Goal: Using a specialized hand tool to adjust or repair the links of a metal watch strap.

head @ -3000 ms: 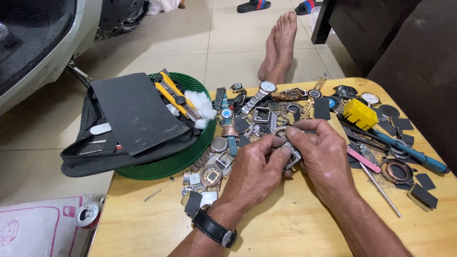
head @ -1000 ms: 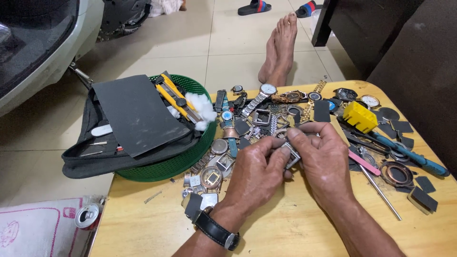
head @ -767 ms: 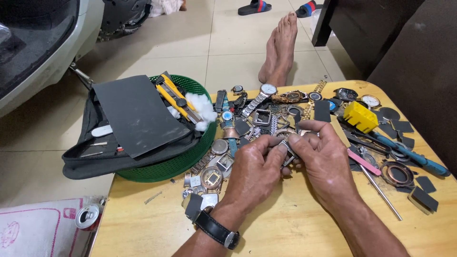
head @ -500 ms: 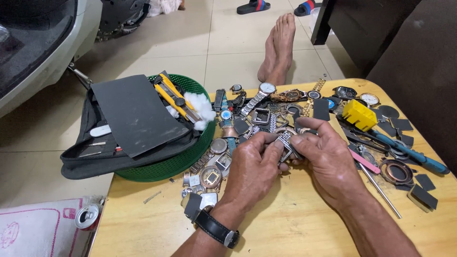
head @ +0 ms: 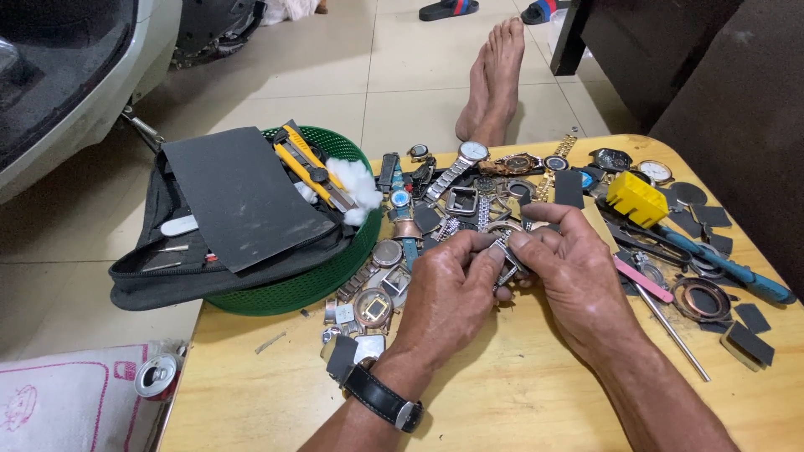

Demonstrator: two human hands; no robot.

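Both hands were pinched on one small metal watch band, held just above the desk near its middle. My left hand had thumb and forefinger closed on the band's near end, and my right hand closed on the other end from the far side, its forefinger stretched out over the top. Each grip was narrow, fingertips nearly meeting across the piece.

I judged the band light, hard and jointed: stiff across its width but floppy along its length, so it would sag if held by one end only. The polished links looked slippery, and the small pins or clasp parts seemed easy to bend, so I reckoned the flat side edges near each end were the safest place to take hold.

Just behind the hands lay a heap of watch parts, cases, buckles and whole watches touching one another. To the right were a yellow block, a blue-handled tool, a pink stick and a thin steel rod. To the left a green basket carried a black pouch, a yellow knife and cotton wool. A can stood beside the desk's left edge.
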